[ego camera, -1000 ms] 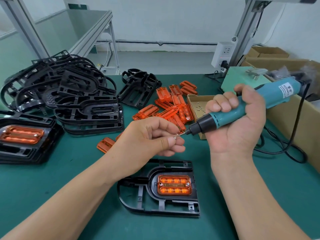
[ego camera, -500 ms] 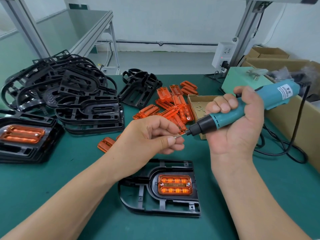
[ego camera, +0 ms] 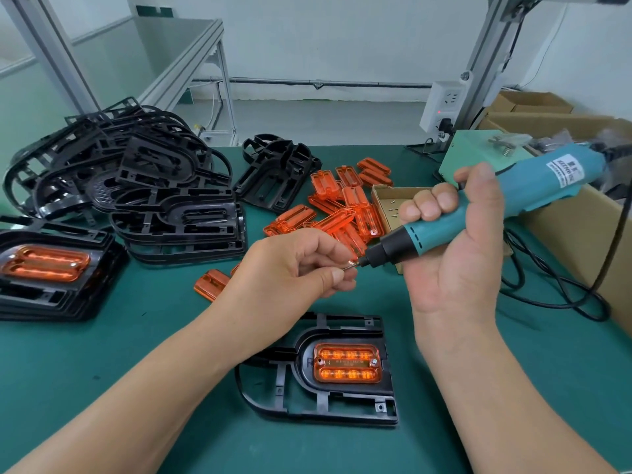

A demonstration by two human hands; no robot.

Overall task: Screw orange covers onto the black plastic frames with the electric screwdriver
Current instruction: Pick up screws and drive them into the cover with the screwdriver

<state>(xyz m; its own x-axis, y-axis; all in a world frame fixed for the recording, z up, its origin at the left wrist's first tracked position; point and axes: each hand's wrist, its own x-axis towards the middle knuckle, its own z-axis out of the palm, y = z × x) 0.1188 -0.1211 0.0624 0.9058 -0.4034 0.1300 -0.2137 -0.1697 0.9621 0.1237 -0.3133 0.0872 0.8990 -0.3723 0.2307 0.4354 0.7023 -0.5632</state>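
Orange cover (ego camera: 347, 363) sits seated in a black frame (ego camera: 318, 405), flat on the green worktop (ego camera: 136, 336) between the two forearms. Right hand (ego camera: 455, 254) has a full fist round the electric screwdriver (ego camera: 533, 189), held up off the worktop with its nose pointing left; left hand (ego camera: 290, 268) pinches thumb and forefinger on the bit (ego camera: 354, 265), can't tell if a screw is in there. Loose covers (ego camera: 342, 206) and bare frames (ego camera: 178, 213) lie behind.
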